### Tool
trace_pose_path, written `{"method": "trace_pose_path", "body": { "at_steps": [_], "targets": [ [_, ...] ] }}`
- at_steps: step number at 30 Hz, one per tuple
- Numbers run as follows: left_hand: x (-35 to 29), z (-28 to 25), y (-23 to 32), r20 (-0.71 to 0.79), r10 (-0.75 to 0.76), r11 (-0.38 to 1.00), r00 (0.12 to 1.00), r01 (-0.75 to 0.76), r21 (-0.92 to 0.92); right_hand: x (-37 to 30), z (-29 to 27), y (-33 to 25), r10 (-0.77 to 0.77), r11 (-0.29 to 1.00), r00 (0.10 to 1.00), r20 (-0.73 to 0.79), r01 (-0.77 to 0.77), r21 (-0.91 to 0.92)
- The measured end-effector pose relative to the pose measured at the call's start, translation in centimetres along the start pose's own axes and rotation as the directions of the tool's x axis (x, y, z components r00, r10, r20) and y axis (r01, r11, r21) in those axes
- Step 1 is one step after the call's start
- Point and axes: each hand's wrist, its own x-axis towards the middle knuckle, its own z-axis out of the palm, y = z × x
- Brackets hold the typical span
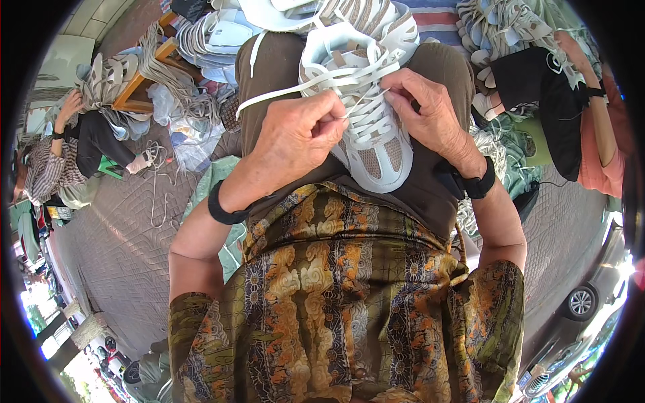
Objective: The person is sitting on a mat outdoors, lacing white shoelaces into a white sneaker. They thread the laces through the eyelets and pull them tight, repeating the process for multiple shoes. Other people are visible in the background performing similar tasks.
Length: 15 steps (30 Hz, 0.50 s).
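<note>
Shirt (pixel 342 295) (patterned); left hand (pixel 295 131), right hand (pixel 430 111) pinching lace (pixel 368 124); sneaker (pixel 377 162) over lap (pixel 269 74); paving (pixel 114 248); car (pixel 599 277)

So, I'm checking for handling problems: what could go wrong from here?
The white-and-beige mesh sneaker might slide, since it rests on dark brown trousers with the left hand and right hand at its crisscrossed white laces. The flat white lace end trailing left could twist or snag.

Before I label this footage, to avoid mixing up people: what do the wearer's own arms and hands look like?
The left hand and right hand are ungloved, each with a black wristband above it. The forearms are bare; short patterned sleeves mix olive, brown and orange.
</note>
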Motion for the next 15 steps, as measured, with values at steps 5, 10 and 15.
{"method": "trace_pose_path", "body": {
  "at_steps": [5, 10, 15],
  "targets": [
    [0.4, -0.7, 0.5, -0.039, 0.155, 0.983, 0.987, -0.150, 0.101, 0.0, -0.6, -0.6, 0.115, 0.993, 0.992, 0.043, -0.113, -0.030],
    [0.8, -0.6, -0.3, -0.103, 0.122, 0.991, 0.987, -0.114, 0.076, -0.2, -0.8, -1.1, 0.021, 0.998, 0.996, 0.083, -0.017, -0.054],
    [0.8, 0.2, -0.7, -0.035, 0.132, 0.987, 0.991, -0.128, 0.093, -0.3, -1.2, -1.2, 0.116, 0.986, 0.985, 0.131, -0.130, 0.108]
  ]
}}
